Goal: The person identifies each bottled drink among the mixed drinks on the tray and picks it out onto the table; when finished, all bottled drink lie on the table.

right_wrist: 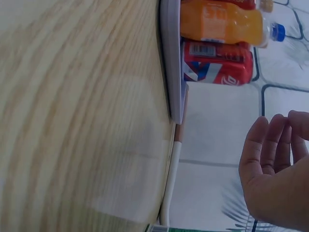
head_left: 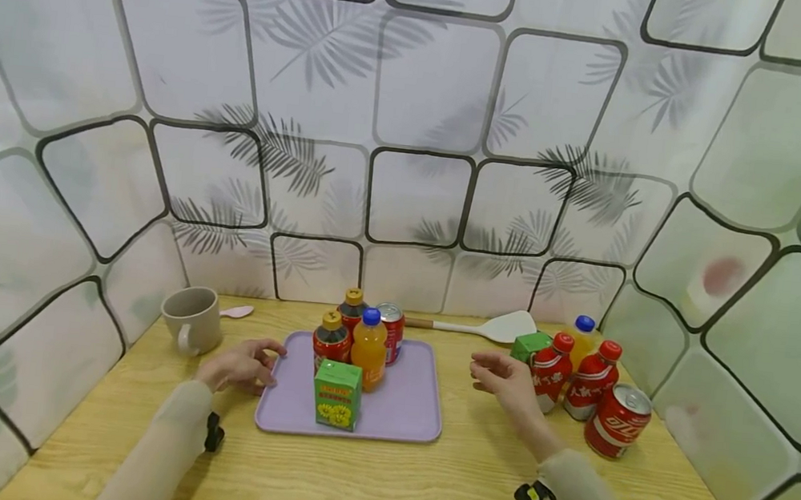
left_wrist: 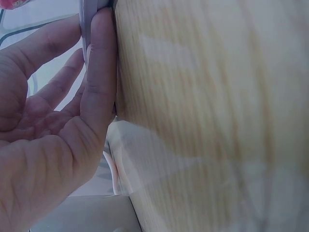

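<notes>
My left hand (head_left: 241,363) pinches the left edge of a lilac tray (head_left: 402,415); in the left wrist view the thumb and a finger lie on either side of its rim (left_wrist: 88,29). On the tray stand a green drink carton (head_left: 336,405), an orange juice bottle (head_left: 369,353), two dark bottles with yellow caps (head_left: 331,345) and a red can (head_left: 393,338). Off the tray's right side, my right hand (head_left: 509,381) hovers above the table with loosely bent fingers and holds nothing. The right wrist view shows it apart from the tray and can (right_wrist: 219,63).
At right stand two red bottles (head_left: 592,384), a red can (head_left: 618,422), another orange juice bottle (head_left: 583,342) and a green carton (head_left: 531,344). A white spatula (head_left: 509,326) lies behind the tray. A beige mug (head_left: 193,318) and pink spoon (head_left: 238,312) are at left.
</notes>
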The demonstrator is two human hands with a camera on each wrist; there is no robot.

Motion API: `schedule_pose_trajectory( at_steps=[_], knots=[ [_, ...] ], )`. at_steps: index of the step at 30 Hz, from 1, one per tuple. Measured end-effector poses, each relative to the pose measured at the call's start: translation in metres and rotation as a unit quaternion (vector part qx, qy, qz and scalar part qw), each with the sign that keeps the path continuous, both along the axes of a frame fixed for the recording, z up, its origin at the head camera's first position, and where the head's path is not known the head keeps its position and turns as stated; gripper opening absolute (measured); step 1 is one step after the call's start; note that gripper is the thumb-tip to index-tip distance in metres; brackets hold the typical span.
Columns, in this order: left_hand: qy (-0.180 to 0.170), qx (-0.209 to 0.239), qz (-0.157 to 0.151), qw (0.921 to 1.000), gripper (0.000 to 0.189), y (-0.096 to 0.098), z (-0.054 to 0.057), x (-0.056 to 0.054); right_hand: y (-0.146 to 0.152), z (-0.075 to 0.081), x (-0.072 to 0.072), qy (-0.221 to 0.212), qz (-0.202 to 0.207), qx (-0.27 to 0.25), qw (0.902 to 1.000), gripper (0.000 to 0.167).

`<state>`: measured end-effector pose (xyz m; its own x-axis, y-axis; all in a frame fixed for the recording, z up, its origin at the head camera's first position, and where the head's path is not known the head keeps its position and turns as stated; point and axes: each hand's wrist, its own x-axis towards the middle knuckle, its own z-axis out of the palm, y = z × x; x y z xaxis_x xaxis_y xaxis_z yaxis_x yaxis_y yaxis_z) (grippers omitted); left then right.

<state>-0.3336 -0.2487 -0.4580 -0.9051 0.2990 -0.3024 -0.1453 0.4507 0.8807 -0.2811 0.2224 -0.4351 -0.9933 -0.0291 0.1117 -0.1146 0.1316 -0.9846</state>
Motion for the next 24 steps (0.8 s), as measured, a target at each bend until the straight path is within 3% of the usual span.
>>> schedule_pose_trajectory(
  at_steps=[11, 17, 24],
  knots=[
    [-0.003, -0.004, 0.010, 0.9999, 0.059, 0.001, -0.002, 0.000, -0.022, -0.014, -0.017, 0.003, 0.065, -0.005, 0.9979, 0.039],
    [-0.005, -0.008, 0.020, 0.9998, 0.059, 0.002, -0.002, 0.001, -0.043, -0.016, -0.022, 0.019, 0.111, 0.017, 0.9935, 0.039],
    [-0.001, -0.002, 0.010, 1.0000, 0.059, 0.001, -0.002, 0.000, -0.066, -0.017, -0.028, 0.020, 0.148, 0.050, 0.9876, 0.042]
  ],
)
